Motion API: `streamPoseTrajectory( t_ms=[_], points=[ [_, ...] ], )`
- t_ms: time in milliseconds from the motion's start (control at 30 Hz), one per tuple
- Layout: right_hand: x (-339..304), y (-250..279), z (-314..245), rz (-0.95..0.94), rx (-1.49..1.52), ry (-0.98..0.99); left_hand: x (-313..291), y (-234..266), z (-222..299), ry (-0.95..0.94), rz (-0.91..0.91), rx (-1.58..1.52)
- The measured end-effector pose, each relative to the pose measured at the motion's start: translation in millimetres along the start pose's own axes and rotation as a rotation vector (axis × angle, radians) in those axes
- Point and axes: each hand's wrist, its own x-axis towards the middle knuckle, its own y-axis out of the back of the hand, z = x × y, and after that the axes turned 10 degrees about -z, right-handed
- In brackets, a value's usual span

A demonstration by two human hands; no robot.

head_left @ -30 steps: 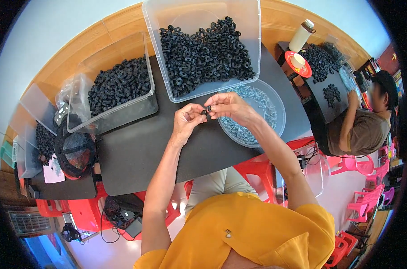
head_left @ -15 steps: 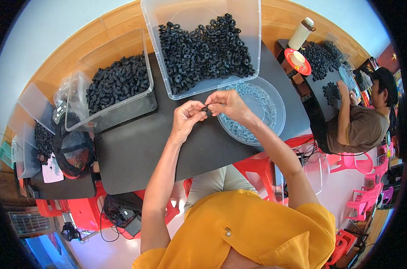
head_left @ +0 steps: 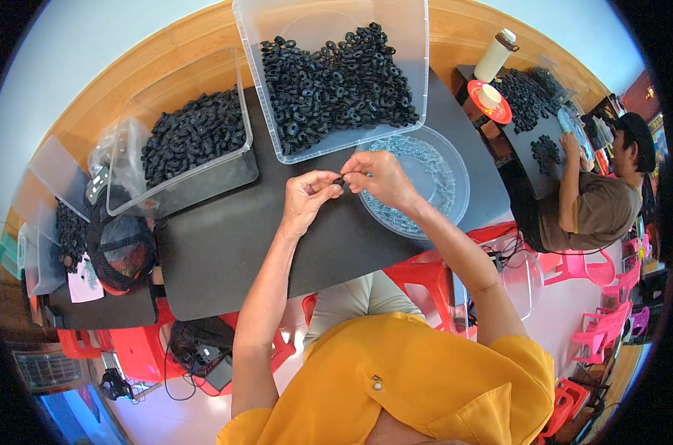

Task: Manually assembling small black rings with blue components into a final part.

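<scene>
My left hand (head_left: 307,199) pinches a small black plastic part (head_left: 340,182) above the dark table (head_left: 225,256). From the other side my right hand (head_left: 385,178) meets it, thumb and fingertips pressed together at the part; anything smaller between them is too tiny to make out. Right beside my right hand lies a round clear tub (head_left: 459,167) with many small pale-blue or silvery pieces. Behind my hands stands a big clear bin (head_left: 425,67) of black ring-like parts. To the left sits another clear bin (head_left: 203,194) heaped with black parts.
A co-worker (head_left: 596,193) sits at a second table on the right, with black parts, a cream bottle (head_left: 494,58) and a red plate (head_left: 472,90). A black mesh-covered object (head_left: 121,245) is at far left. Red stools (head_left: 425,278) stand under the table edge.
My hands stay together at the black part, with only a slight shift of my right fingers. The whole view has moved a few pixels.
</scene>
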Motion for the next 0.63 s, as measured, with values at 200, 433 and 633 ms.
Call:
streamPoseTrajectory(
  t_ms=[200, 433, 633],
  points=[
    [-6.4, -1.3, -10.5, 0.033, -0.212, 0.023, -1.6, -4.0, 2.0, 0.001, -0.003, 0.039],
    [-7.1, 1.5, -6.7, -0.003, -0.023, -0.048, -2.2, -6.7, 7.4, 0.010, -0.009, 0.116],
    [-6.6, -2.9, -10.0, 0.009, -0.139, -0.056, -2.9, -6.5, 5.4, 0.017, 0.001, 0.180]
  ],
)
